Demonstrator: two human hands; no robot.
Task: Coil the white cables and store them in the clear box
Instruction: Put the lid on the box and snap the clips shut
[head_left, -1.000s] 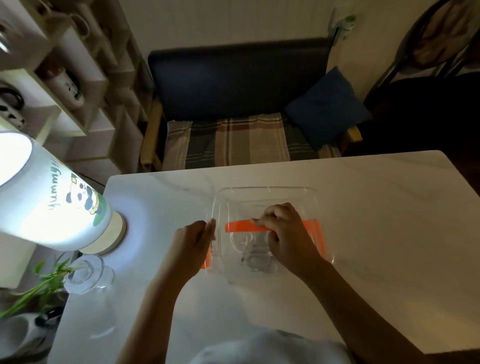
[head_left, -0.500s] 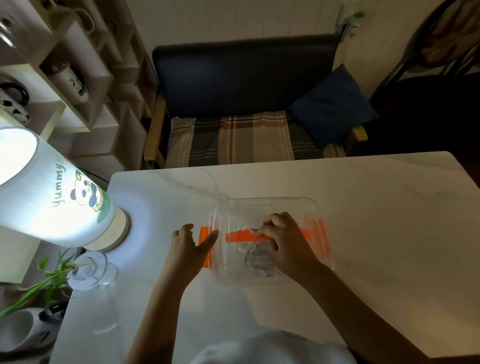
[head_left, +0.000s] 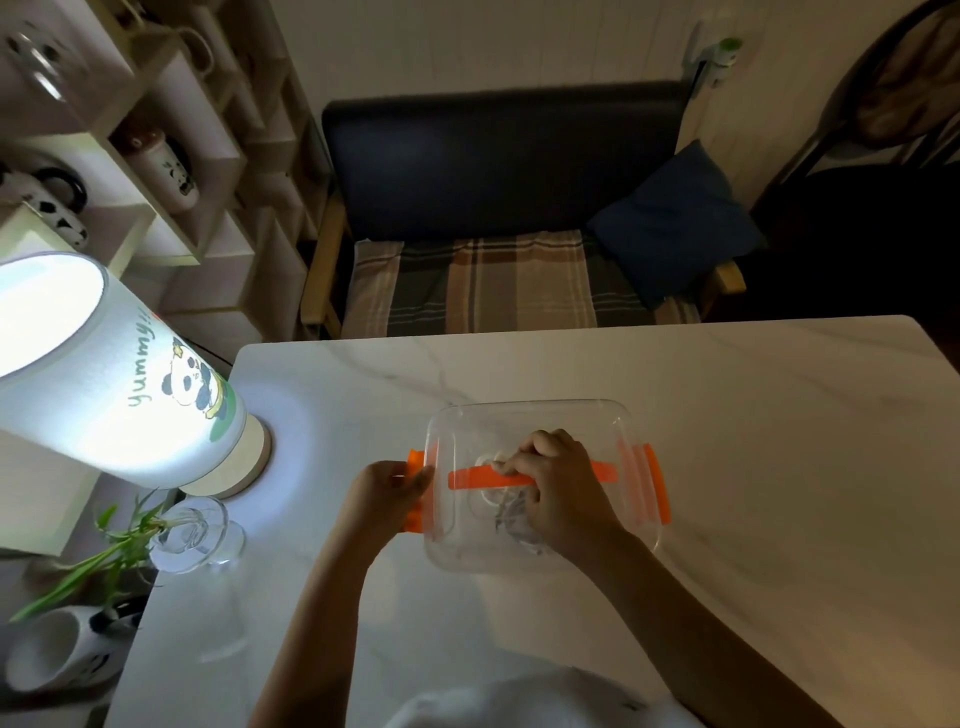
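Your right hand (head_left: 558, 493) lies on the lid of the clear box (head_left: 540, 410), fingers curled over its orange handle (head_left: 475, 477). Your left hand (head_left: 382, 493) pinches the orange side clip (head_left: 414, 457). The white cables (head_left: 506, 512) look blurry inside, partly hidden by your hand.

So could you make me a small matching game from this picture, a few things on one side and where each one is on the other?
Things:
1. glowing white panda lamp
2. left hand
3. right hand
4. dark blue cushion

Places:
A. on the bench
B. on the clear plastic box's orange handle
C. table's left edge
D. at the box's left orange latch

Pairs: 1-C, 2-D, 3-B, 4-A
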